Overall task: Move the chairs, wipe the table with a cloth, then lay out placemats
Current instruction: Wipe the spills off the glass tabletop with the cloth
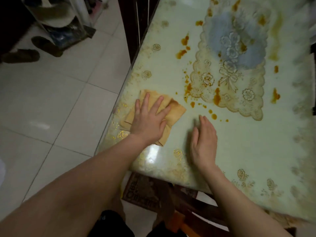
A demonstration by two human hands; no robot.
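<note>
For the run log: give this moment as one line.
step: wiping | left hand: flat on cloth | right hand: on table | spills: remain

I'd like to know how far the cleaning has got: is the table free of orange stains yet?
No, orange stains still dot the table beyond the cloth under the left hand.

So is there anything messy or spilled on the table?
Yes. Orange-brown drips and smears are scattered over the table, mostly around the lacy printed patch and beyond the cloth. The left hand presses flat on the cloth near the table's edge; the right hand rests beside it.
</note>
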